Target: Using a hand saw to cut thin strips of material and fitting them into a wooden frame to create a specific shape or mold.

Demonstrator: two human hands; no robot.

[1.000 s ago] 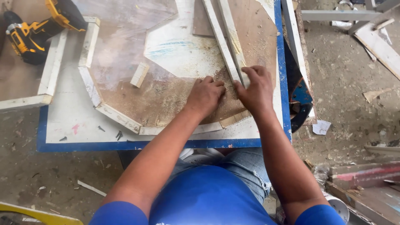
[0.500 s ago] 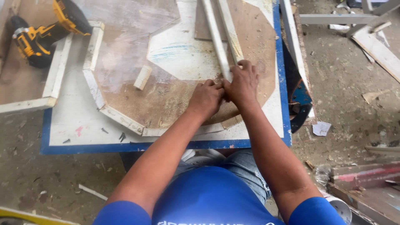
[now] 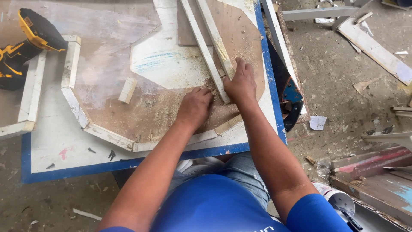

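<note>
You are working at the near edge of a white, blue-bordered board dusted with sawdust, both forearms reaching in from below. Your left hand is curled almost to a fist, knuckles up, fingertips pressing at the near end of the left white wooden strip; whether it is pinching the strip or only bracing against it cannot be told from this view. Your right hand is lying flatter, fingers extended along the right white wooden strip, pressing it onto the brown plywood panel rather than closing around it. The two strips are lying side by side, nearly touching, running away from you toward the far edge. Judgement: you are seating the strip ends, so keep downward pressure even through the right palm and steer with the left fingertips only; the loose sawdust underneath is likely to let the strips skate. To the left, an angled frame of white strips is bordering the panel, with a small loose wood block inside it. Far left, a yellow-and-black cordless drill is resting, well apart from both hands.
</note>
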